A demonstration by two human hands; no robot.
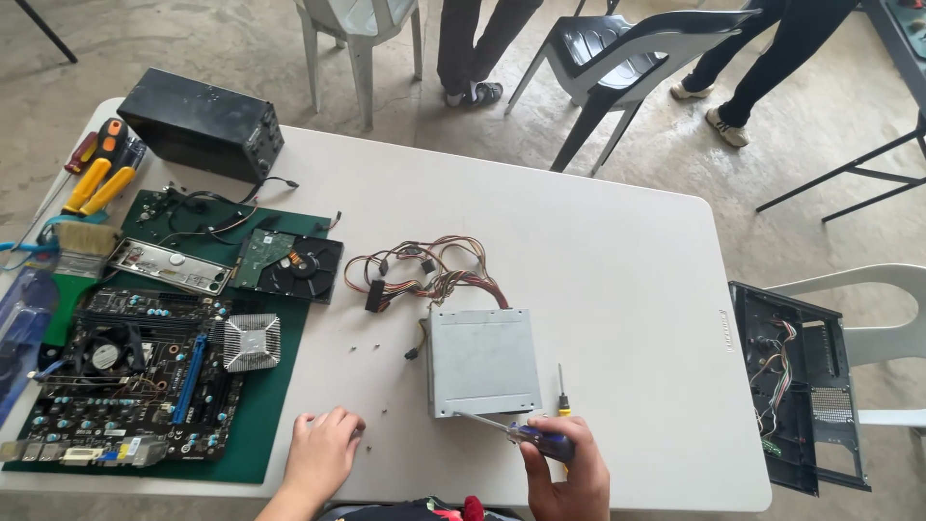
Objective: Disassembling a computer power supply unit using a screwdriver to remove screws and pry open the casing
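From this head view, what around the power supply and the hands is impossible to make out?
- Screwdriver tip: too fine to tell whether it sits in a screw on the power supply.
- Loose screws on the table: too small to tell their type.
- Left hand: fingers curled, anything beneath hidden.
- Right hand: wrist cut by the bottom edge.

Left hand (320, 455) lay palm down at 7 o'clock, fingers curled loosely, nothing in its grip. Right hand (569, 473) sat at 5 o'clock, fist closed, knuckles up, grip pointing toward 10 o'clock. Both forearms entered from 6 o'clock.
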